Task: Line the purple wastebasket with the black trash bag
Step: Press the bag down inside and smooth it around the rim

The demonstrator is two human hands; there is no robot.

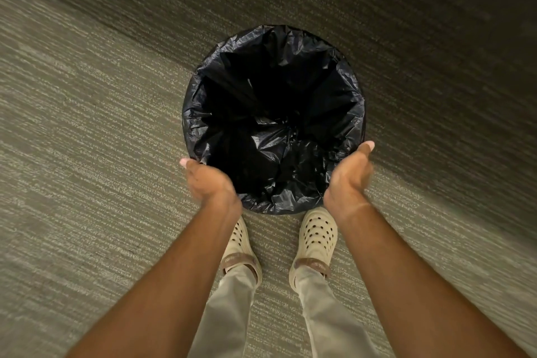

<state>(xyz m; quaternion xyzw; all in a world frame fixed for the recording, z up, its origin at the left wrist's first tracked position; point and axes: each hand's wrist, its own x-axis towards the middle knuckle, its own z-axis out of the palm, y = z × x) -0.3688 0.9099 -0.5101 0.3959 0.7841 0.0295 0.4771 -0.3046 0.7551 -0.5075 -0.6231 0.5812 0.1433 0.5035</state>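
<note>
The black trash bag [273,113] lies spread inside a round wastebasket standing on the carpet, its edge folded out over the whole rim. The bag hides the basket's purple wall. My left hand [207,180] is at the near left of the rim and my right hand [350,174] at the near right. Both palms face the basket with thumbs stretched along the rim. The fingers are hidden below the rim on the outside, and nothing lies in either palm. Both hands are slightly blurred.
Grey-green striped carpet [87,131] surrounds the basket on all sides. My two feet in cream clogs, the left [241,250] and the right [315,241], stand just behind the basket's near edge.
</note>
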